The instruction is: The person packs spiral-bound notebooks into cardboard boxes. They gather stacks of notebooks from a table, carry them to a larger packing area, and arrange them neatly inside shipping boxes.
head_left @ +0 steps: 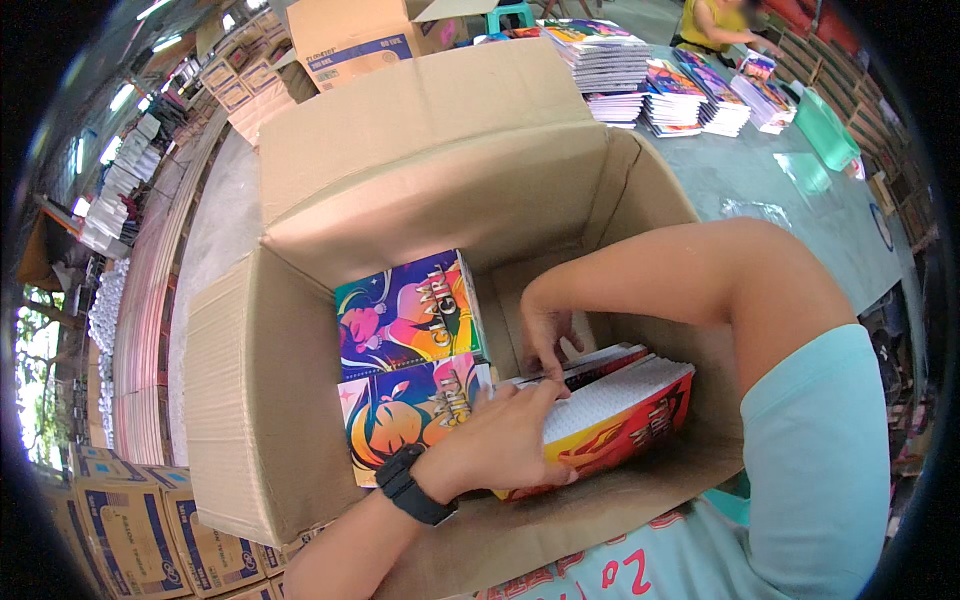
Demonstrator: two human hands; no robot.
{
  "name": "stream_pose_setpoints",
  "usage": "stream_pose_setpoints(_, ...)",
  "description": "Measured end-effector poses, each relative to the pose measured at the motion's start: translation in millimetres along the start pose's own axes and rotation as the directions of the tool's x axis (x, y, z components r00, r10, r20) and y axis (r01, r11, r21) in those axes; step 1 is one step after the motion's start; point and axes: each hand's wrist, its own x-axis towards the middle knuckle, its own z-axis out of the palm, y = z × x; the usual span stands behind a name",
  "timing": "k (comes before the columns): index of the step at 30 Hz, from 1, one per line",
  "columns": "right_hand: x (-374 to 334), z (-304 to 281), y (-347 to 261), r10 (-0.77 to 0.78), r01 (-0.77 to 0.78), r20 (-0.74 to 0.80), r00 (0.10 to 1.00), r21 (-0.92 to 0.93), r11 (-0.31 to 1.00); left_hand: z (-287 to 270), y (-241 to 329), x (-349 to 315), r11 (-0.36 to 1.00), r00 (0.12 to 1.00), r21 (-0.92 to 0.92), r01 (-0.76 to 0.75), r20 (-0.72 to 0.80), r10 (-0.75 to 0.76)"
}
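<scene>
Inside a cardboard box (228,390), a row of notebooks (612,425) stretches lengthwise rightward from the nearer left hand (508,432), whose thumb and fingers clasp its left end; the right hand (543,330) dips behind, its grip unclear.

Workshop — stacked cartons (130,535), notebook piles (608,70), strip lights (122,97), worktable (700,165)

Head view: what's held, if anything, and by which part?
The left hand holds a notebook stack by its left end, thumb on the near cover. The right hand is at that end too; whether it grips cannot be told.
</scene>
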Motion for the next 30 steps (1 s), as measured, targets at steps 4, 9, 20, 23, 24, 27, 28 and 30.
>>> stream_pose_setpoints(4, 15.1, 2.3, 8.2, 0.012, -0.019, -0.163, 0.987, -0.043, 0.999, 7.7, 1.7, 4.4, 0.996, 1.0, -0.092, -0.018, 0.009, 0.019)
stream_pose_setpoints(9, 81.1, -13.9, 47.4, -0.225, 0.15, -0.519, 0.824, -0.184, 0.971, 5.2, -1.6, 27.4, 1.0, 0.975, 0.02, -0.011, 0.221, 0.006)
stream_pose_setpoints(20, -66.1, 41.7, -2.9, -0.454, -0.371, -0.873, 0.178, -0.487, 0.791, 38.9, -26.0, 82.8, 0.872, 0.876, 0.289, -0.396, 0.405, 0.264)
stream_pose_setpoints(23, -107.6, 97.0, -13.6, -0.386, -0.453, -0.909, -0.156, -0.282, 0.846, 8.3, -24.7, 86.8, 0.972, 0.899, 0.197, -0.129, 0.437, 0.03)
stream_pose_setpoints(24, -113.2, 107.5, -19.2, -0.396, -0.425, -0.89, -0.228, -0.275, 0.863, 18.7, -51.3, 100.3, 0.969, 0.936, 0.207, -0.134, 0.348, 0.055)
stream_pose_setpoints(27, -123.3, 154.7, -15.2, -0.337, -0.251, -0.834, -0.438, -0.246, 0.936, 20.0, -56.8, 131.2, 0.979, 0.892, 0.204, 0.028, 0.436, -0.116)
stream_pose_setpoints(28, -128.9, 174.4, -23.1, -0.286, -0.184, -0.819, -0.498, -0.223, 0.957, 26.1, -71.8, 139.9, 0.989, 0.892, 0.139, 0.046, 0.44, -0.103)
stream_pose_setpoints(30, -139.7, 208.2, -24.1, -0.291, -0.007, -0.662, -0.69, -0.396, 0.918, 40.1, -111.7, 151.2, 0.996, 0.894, -0.076, 0.052, 0.447, -0.012)
